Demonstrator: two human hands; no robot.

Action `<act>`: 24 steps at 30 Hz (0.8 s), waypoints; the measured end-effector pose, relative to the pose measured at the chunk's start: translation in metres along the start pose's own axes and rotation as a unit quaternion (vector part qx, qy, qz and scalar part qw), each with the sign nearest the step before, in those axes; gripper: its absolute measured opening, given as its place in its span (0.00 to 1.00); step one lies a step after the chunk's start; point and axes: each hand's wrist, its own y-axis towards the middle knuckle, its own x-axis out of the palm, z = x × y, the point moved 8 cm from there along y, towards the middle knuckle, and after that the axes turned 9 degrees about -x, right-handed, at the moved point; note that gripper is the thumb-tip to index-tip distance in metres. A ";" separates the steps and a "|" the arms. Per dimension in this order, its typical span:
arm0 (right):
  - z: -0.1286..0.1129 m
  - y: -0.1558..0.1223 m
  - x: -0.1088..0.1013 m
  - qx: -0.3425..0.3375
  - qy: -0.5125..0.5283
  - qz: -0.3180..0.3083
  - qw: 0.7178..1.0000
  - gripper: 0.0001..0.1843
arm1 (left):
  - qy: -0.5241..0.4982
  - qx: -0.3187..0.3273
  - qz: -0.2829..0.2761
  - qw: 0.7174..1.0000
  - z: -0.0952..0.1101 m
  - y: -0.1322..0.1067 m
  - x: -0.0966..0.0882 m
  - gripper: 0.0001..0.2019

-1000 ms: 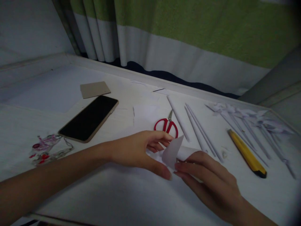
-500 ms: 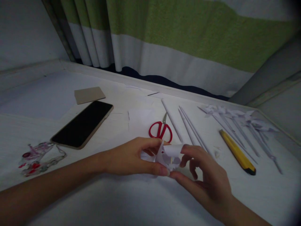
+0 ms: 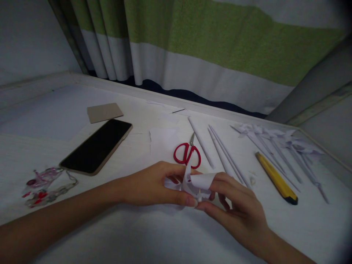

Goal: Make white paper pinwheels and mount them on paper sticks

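Observation:
Both hands meet over the white table near its front middle and pinch one small piece of folded white paper [image 3: 198, 182]. My left hand [image 3: 154, 185] grips it from the left, thumb and fingers closed on its edge. From the right, my right hand [image 3: 238, 209] curls its fingers round the paper, bending a flap over. Red-handled scissors [image 3: 187, 153] lie just behind the hands. Rolled white paper sticks [image 3: 220, 150] lie to the right of the scissors.
A black phone [image 3: 98, 145] and a brown card [image 3: 103, 112] lie at the left. A small clear and red trinket [image 3: 44, 185] sits near the left edge. A yellow utility knife [image 3: 276, 178] and several paper pinwheels [image 3: 277, 141] lie at the right. A green and white curtain [image 3: 192, 47] hangs behind.
The flat paper flap that stood up a second ago is now bent over and curled between my fingers. My right hand has closed further on it. The view shifted slightly.

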 end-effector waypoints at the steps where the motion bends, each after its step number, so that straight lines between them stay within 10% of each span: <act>1: 0.000 0.000 -0.001 -0.001 0.001 0.005 1.000 0.16 | 0.002 -0.002 0.001 1.000 0.000 0.000 0.000 0.14; 24: -0.005 -0.001 -0.008 -0.020 -0.033 0.038 0.999 0.09 | -0.022 -0.026 0.077 0.996 -0.008 0.000 -0.008 0.14</act>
